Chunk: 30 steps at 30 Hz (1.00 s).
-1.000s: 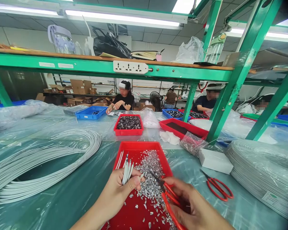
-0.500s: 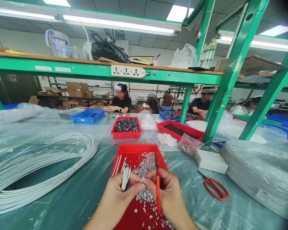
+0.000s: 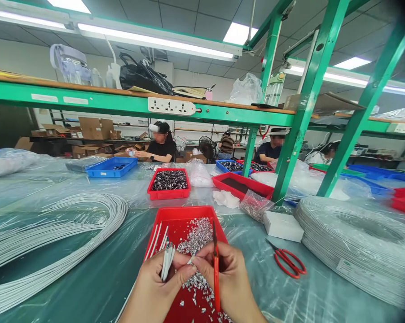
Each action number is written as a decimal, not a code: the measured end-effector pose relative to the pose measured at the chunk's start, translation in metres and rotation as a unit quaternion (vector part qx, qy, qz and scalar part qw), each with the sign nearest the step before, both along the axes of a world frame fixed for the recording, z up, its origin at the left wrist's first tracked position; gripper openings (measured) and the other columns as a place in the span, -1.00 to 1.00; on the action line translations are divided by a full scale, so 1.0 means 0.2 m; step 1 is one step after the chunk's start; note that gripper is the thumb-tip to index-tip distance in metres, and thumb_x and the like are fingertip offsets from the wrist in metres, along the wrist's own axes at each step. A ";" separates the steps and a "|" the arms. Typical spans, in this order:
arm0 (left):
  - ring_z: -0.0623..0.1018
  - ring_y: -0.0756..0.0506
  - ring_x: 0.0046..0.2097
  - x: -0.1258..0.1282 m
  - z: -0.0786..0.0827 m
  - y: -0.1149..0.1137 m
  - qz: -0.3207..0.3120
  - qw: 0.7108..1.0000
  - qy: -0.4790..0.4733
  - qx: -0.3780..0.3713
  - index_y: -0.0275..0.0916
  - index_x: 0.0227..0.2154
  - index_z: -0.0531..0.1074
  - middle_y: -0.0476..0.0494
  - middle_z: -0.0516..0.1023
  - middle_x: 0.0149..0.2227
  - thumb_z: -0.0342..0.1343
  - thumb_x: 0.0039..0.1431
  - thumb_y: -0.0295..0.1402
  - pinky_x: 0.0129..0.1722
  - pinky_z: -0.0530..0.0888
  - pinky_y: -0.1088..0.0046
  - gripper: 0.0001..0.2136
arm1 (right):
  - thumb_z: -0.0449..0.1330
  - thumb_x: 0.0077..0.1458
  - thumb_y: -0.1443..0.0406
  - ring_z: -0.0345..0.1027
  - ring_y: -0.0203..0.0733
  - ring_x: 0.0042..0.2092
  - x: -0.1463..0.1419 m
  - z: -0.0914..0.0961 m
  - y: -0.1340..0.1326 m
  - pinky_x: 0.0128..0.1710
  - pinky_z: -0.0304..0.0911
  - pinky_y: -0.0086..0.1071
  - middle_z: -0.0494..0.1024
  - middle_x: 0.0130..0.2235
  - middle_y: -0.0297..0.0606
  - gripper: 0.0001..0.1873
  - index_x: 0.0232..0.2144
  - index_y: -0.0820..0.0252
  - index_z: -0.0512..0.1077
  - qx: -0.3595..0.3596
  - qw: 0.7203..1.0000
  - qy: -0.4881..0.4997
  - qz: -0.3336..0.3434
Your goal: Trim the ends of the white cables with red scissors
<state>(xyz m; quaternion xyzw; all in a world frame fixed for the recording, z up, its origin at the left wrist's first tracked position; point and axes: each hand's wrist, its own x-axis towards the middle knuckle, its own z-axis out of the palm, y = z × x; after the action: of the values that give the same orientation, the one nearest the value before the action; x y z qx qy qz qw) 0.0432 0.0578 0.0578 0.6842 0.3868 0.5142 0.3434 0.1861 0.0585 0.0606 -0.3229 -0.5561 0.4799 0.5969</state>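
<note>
My left hand is closed around a small bunch of white cables, whose cut ends point up. Between its thumb and forefinger is a cable end that the fingertips of my right hand also pinch. Orange-handled scissors stay in my right hand, with the dark blades pointing away from me. Both hands are over a red tray, fingertips meeting. Silvery foil scraps are scattered in the tray, and several white cable pieces lean at its left side.
Coiled white cable lies at left, and a larger wrapped coil at right. Red-handled scissors and a white box lie nearer. A red tray of dark parts stands beyond. A green shelf frame rises at right.
The view has swung slightly to the right, so everything sits further left. My hands keep their grip on the cables and scissors, fingertips still together.
</note>
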 end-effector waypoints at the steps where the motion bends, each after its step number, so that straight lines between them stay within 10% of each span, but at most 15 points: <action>1: 0.36 -0.07 -0.49 0.00 0.00 0.00 0.004 1.000 0.002 0.006 -0.22 -0.53 0.47 0.02 0.40 -0.54 0.12 0.04 -0.29 -0.51 0.25 0.58 -0.86 | 0.33 -0.24 0.33 -0.04 -0.42 -0.57 0.00 0.00 0.00 -0.58 -0.05 -0.56 0.23 -0.64 -0.43 -0.78 -0.62 0.31 0.33 0.004 1.000 -0.006 0.008; 7: 0.38 -0.06 -0.47 0.01 -0.02 0.00 0.029 0.995 0.033 0.087 -0.17 -0.52 0.46 0.06 0.42 -0.48 0.09 0.09 -0.33 -0.44 0.27 0.60 -0.87 | 0.35 -0.27 0.34 -0.11 -0.45 -0.60 0.03 0.04 -0.04 -0.63 -0.13 -0.55 0.15 -0.68 -0.49 -0.77 -0.61 0.31 0.34 -0.015 0.999 -0.025 0.039; 30: 0.39 -0.09 -0.44 0.01 -0.03 -0.03 0.005 0.999 0.025 0.031 -0.23 -0.50 0.47 0.01 0.43 -0.49 0.10 0.09 -0.32 -0.48 0.27 0.57 -0.87 | 0.32 -0.23 0.29 -0.04 -0.40 -0.57 0.02 -0.04 -0.04 -0.59 -0.04 -0.54 0.21 -0.65 -0.42 -0.80 -0.57 0.31 0.39 0.000 0.998 -0.031 -0.058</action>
<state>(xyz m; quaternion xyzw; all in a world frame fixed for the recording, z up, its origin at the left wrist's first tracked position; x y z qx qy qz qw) 0.0459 0.0526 0.0527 0.7053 0.3822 0.5105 0.3096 0.1898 0.0505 0.0529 -0.3694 -0.5545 0.4339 0.6064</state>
